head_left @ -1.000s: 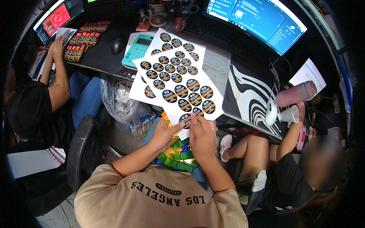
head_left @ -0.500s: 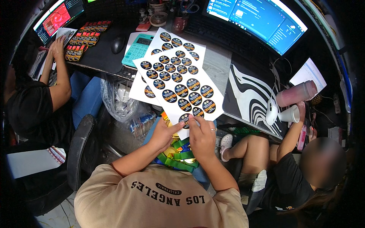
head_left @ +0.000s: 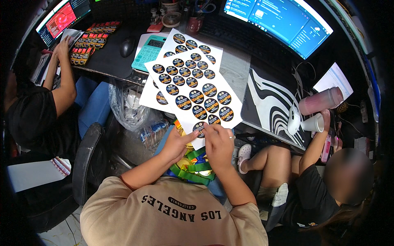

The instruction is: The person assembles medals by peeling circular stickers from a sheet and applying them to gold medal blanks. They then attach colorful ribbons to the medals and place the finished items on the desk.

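A white sheet of round black stickers [head_left: 186,88] with orange and white print slants up from my lap over the desk edge. My left hand [head_left: 179,144] grips its lower corner, thumb on top. My right hand [head_left: 218,143] has fingertips pinched together at the edge of the lowest round sticker [head_left: 200,127]; whether that sticker is lifted is too small to tell. Under my hands, in my lap, lies a pile of gold medals [head_left: 182,163] with green ribbons [head_left: 196,178] and some blue and yellow ones, partly hidden by my wrists.
More sticker sheets [head_left: 176,35] and a teal calculator [head_left: 149,52] lie on the desk. Finished-looking medals [head_left: 82,56] sit near a co-worker's hands [head_left: 62,51] at left. Another co-worker's hand [head_left: 324,119] is by a white cup [head_left: 314,123]. A plastic bag [head_left: 129,106] hangs below the desk.
The sheet and my right hand have shifted very slightly. My right fingertips stay at the lowest sticker, and my left hand keeps its hold.
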`<state>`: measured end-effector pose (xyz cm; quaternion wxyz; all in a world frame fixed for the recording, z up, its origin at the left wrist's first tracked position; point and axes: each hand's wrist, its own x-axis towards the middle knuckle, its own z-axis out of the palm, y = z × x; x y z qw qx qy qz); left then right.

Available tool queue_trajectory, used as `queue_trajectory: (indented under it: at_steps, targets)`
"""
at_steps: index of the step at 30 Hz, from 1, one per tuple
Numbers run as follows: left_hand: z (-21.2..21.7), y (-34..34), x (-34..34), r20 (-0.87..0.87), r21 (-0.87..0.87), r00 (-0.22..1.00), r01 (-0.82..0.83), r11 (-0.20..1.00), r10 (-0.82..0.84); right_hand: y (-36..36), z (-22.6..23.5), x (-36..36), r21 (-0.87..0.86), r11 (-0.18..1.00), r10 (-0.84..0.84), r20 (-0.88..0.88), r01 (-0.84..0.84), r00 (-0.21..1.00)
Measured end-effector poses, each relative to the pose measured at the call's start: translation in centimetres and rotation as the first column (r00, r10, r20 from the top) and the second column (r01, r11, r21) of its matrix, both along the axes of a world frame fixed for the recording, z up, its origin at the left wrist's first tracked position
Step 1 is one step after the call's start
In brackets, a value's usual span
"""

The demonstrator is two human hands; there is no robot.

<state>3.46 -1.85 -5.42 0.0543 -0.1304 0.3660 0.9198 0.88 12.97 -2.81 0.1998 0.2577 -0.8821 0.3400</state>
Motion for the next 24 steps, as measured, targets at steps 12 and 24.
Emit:
queue_trajectory:
  at_steps: [12,24]
  targets:
    - [1.1,-2.0,1.0,-0.030,-0.039,0.999,-0.038,0.999,0.037,-0.8,0.5,-2.0,-0.192,0.980,0.082,0.147,-0.053,0.986]
    - [0.3,-2.6,-0.1,0.052,0.057,0.994,-0.103,0.993,0.100,-2.6,-1.2,-1.7,0.159,0.987,-0.001,-0.044,0.008,0.999]
